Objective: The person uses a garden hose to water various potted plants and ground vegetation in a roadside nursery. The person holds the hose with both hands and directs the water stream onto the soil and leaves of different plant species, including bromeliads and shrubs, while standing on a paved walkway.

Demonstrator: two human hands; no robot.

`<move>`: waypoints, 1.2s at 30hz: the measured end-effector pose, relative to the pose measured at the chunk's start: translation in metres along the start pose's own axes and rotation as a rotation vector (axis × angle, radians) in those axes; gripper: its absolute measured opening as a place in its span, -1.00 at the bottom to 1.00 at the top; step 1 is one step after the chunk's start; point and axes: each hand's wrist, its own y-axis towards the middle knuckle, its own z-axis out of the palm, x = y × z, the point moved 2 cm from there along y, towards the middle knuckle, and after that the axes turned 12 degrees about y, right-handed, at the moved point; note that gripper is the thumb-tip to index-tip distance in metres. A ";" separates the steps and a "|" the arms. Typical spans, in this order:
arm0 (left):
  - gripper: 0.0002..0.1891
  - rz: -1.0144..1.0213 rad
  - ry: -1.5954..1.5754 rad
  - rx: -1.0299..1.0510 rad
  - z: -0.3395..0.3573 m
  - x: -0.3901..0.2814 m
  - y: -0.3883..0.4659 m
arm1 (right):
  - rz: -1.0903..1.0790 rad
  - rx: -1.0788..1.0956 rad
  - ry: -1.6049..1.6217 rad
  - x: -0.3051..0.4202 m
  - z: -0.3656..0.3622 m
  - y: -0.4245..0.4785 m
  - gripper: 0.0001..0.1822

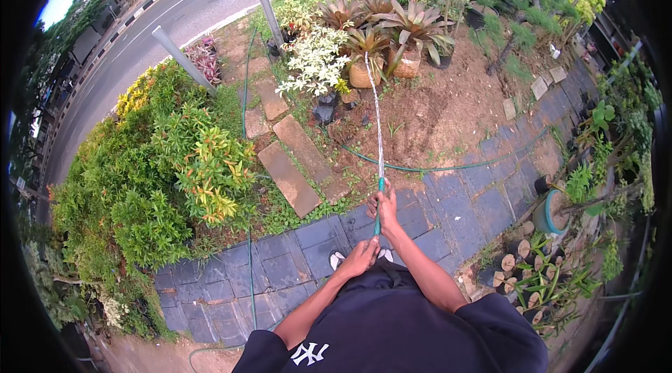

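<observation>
A green garden hose [377, 223] runs through both hands in front of my body. My right hand [387, 207] grips it close to its open end. Lower down, nearer my waist, my left hand [362, 257] is closed around the same hose. From the hose end a narrow water jet [378, 115] shoots forward, away from me. It reaches a potted bromeliad [369, 42] whose wrapped, tan root ball [364, 73] stands on bare soil. Beside that plant is a larger reddish bromeliad [412, 26]. A white-leaved shrub [315, 60] grows to its left.
Dark paving tiles [315, 239] lie underfoot. More hose [451, 168] curves over the soil and paving. Two stone slabs [289, 178] lie ahead-left, near dense bushes [142, 189] and metal posts [184, 60]. A road [173, 10] passes beyond. Right are a teal-rimmed pot [551, 213] and several small pots [506, 268].
</observation>
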 end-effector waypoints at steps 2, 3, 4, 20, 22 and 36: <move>-0.46 0.005 -0.002 0.003 0.000 0.006 0.003 | -0.004 -0.028 0.013 -0.001 0.000 0.001 -0.43; -0.46 0.010 0.001 0.003 -0.002 0.005 0.004 | -0.007 -0.027 0.016 -0.002 -0.002 0.003 -0.43; -0.46 0.011 0.002 0.005 -0.001 0.004 0.003 | -0.009 -0.027 0.019 -0.004 -0.005 0.004 -0.43; -0.46 -0.003 -0.015 0.009 -0.002 0.000 0.002 | -0.033 -0.009 0.043 -0.004 -0.007 0.005 -0.44; -0.46 0.003 -0.018 0.012 -0.002 0.000 0.001 | -0.024 -0.025 0.030 -0.005 -0.008 0.008 -0.44; -0.46 -0.006 -0.014 -0.022 -0.005 0.005 0.004 | -0.013 0.006 -0.017 -0.009 -0.005 0.011 -0.43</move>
